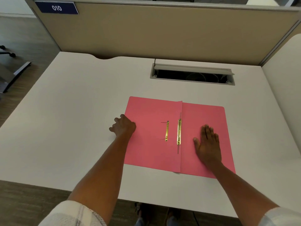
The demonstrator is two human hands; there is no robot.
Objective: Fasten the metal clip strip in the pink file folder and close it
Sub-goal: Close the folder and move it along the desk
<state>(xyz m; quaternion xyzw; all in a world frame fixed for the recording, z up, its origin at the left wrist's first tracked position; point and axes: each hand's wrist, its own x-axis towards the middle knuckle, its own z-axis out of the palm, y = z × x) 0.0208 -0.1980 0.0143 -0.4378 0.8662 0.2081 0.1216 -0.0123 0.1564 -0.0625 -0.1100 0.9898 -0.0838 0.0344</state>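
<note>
The pink file folder (149,149) lies open and flat on the white desk (65,128). A short gold metal clip strip (167,131) with two thin prongs rests loose on the left page. A longer gold fastener bar (179,132) sits along the fold at the centre. My left hand (124,126) rests at the folder's left edge, fingers curled over it; whether it grips the edge is hard to tell. My right hand (207,142) lies flat, palm down, fingers spread, on the right page.
An open cable hatch (192,75) is set into the desk behind the folder. A beige partition (162,30) with a blue "010" label (56,8) stands at the back. A chair base (9,67) is on the floor to the left.
</note>
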